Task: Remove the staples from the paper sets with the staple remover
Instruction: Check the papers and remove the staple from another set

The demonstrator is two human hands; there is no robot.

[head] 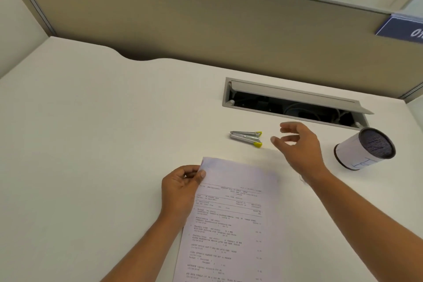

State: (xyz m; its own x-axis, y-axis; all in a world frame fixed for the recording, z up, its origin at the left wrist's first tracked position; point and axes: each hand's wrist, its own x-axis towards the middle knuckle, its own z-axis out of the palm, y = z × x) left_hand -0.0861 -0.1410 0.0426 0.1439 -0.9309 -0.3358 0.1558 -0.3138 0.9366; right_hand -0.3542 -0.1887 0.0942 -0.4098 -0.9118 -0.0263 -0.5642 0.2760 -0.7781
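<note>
you get a bright, even picture under diffuse light with no clear direction; the white surface (91,144) shows only faint shadows. the top of the paper set (238,190) washes out to a pale lilac glare, while its print lower down stays fairly crisp. your right hand (297,144) is smeared by motion blur. the wide lens bows the partition (183,18), and the blue sign (402,30) at the edge is soft.

Paper set (231,213) lies on the tabletop (103,133) at front centre, left hand (180,190) gripping its far-left corner. Staple remover (246,138) lies behind it, right hand (299,146) just right of the remover, not touching. Cable slot (293,107) sits behind both, container (364,149) far right.
</note>
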